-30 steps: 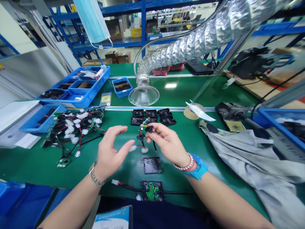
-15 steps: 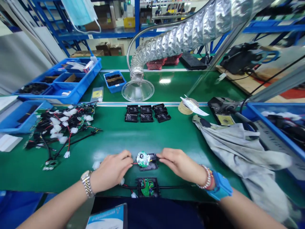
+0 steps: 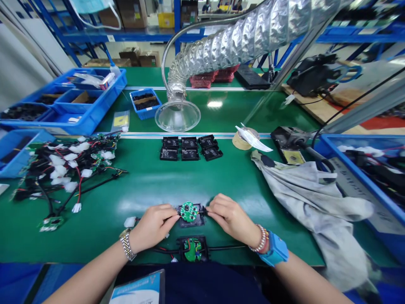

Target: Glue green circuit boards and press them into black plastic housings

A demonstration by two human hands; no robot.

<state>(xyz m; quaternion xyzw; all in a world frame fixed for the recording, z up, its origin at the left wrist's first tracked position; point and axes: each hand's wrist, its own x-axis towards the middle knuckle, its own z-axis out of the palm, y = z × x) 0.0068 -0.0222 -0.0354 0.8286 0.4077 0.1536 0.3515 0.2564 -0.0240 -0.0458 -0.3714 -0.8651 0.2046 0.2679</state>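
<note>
Near the front edge of the glossy green desk (image 3: 142, 183), holding a small roundish green circuit board (image 3: 189, 212) by its leads, midway between both hands and over a shallow rectangular black plastic case half (image 3: 199, 221). Pinching with the left hand (image 3: 155, 223) at a thin red wire on the board's left side, fingertips close together; pinching with the right hand (image 3: 232, 217) at a short black cable piece (image 3: 204, 210) on the right. Facing chip side up, with a dark square chip toward the far left of the disc; stretched left to right along the line of the leads, roughly parallel to the desk's front edge. Hard to make out whether seated in the case half or just above it. Mostly hidden behind the left hand along the wiring, with only a white plastic connector (image 3: 130, 222) showing beyond. Just nearer the body, partly covered by dark clothing at a second black plastic case with a green board inside (image 3: 193, 249).
</note>
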